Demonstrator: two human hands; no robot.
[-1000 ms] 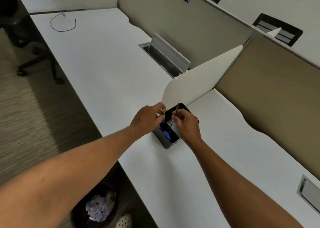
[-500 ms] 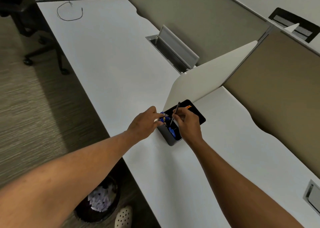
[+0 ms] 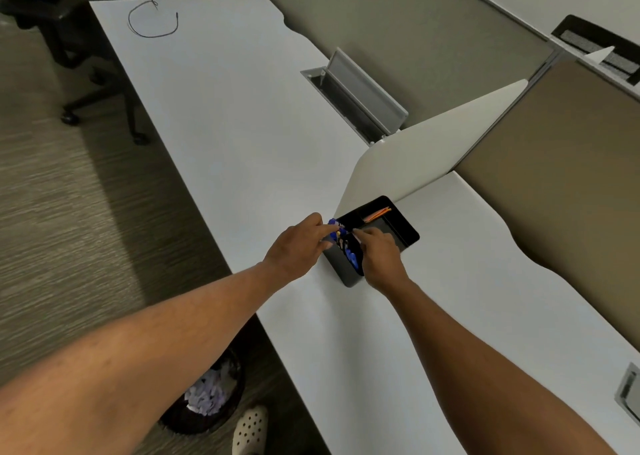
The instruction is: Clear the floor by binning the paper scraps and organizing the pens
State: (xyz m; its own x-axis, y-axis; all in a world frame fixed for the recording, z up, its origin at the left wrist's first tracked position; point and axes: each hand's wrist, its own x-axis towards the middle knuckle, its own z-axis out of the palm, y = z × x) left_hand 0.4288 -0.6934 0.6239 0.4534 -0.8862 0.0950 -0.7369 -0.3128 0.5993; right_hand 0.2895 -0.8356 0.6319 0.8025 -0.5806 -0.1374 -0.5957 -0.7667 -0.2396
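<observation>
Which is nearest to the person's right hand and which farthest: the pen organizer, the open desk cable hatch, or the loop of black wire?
1. Pen organizer, under the right hand.
2. Cable hatch, farther back by the partition.
3. Black wire, at the desk's far end.

pens (image 3: 347,247) blurred behind hands (image 3: 379,254), bin (image 3: 204,404) half hidden

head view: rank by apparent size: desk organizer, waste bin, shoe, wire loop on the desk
1. Desk organizer and waste bin: too close to call; hands hide part of one, an arm the other.
2. Wire loop.
3. Shoe, cut off at the frame edge.
</observation>
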